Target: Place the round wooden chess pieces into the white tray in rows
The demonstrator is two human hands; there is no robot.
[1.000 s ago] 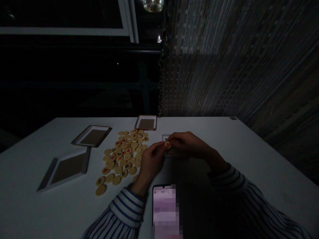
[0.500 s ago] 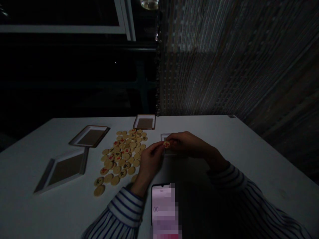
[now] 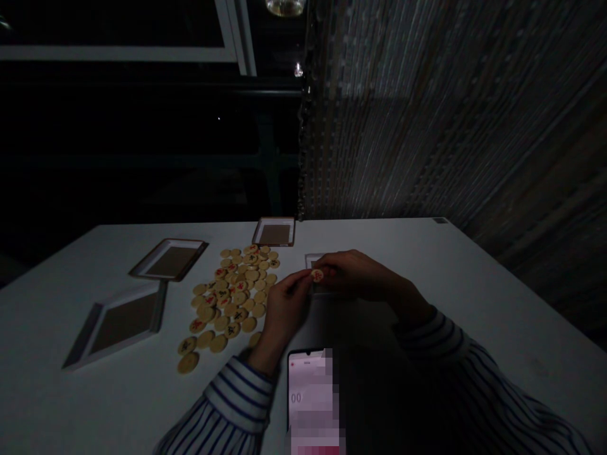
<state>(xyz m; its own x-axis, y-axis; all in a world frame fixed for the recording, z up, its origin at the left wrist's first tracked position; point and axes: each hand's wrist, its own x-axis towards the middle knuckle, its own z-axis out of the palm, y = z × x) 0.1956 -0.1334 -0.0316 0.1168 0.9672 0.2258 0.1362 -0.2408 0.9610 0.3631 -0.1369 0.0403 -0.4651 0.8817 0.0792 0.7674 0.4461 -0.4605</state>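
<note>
**While one piece sat at my fingertips, the rest of the pile lay loose**

As far as I could judge, the work was nearer its start than its end. One round wooden piece (image 3: 317,275), its red character facing me, was up off the pile. My left hand (image 3: 288,306) pinched it by the near edge; the fingers of my right hand (image 3: 363,275) curled in at its other side, though I could not tell whether they shared the grip.

Left over: the pile of pieces (image 3: 239,296) on the table (image 3: 474,278), a mix of red marks, black marks and plain faces, a few resting on others. I saw no pieces on the brown floors of the front-left tray (image 3: 126,319), the brown-rimmed tray (image 3: 171,260) behind it or the back tray (image 3: 276,234). The right-hand tray (image 3: 309,258) was mostly behind my right hand, contents unknown. The phone (image 3: 306,379) lay between my forearms, its screen partly blurred.

Change against a second ago: slight. The piece's face had turned rounder and more fully towards me. Both hands kept about the same place; my view had swung a little. No difference noted in the pile.
</note>
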